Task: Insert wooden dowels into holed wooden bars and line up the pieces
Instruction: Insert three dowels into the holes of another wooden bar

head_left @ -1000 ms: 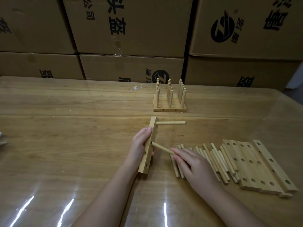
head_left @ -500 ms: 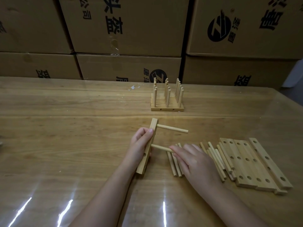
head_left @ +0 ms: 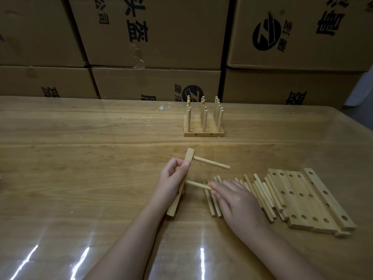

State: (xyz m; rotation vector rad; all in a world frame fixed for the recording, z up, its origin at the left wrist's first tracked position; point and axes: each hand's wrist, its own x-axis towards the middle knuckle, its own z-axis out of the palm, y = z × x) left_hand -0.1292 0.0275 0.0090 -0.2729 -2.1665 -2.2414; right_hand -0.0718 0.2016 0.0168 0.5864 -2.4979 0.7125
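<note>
We have the left hand (head_left: 173, 182) curled round the middle of the bar (head_left: 189, 157), which stands on edge. The first dowel (head_left: 212, 163) is seated just beyond the thumb and points right. The right hand (head_left: 238, 205) pinches the second dowel (head_left: 196, 184), tip at the bar beside the left palm; we can't tell how deep. We flag two risks: a skewed entry jams it, or the push twists the bar in that grip. The loose dowels (head_left: 260, 190) under the right hand could scatter.
</note>
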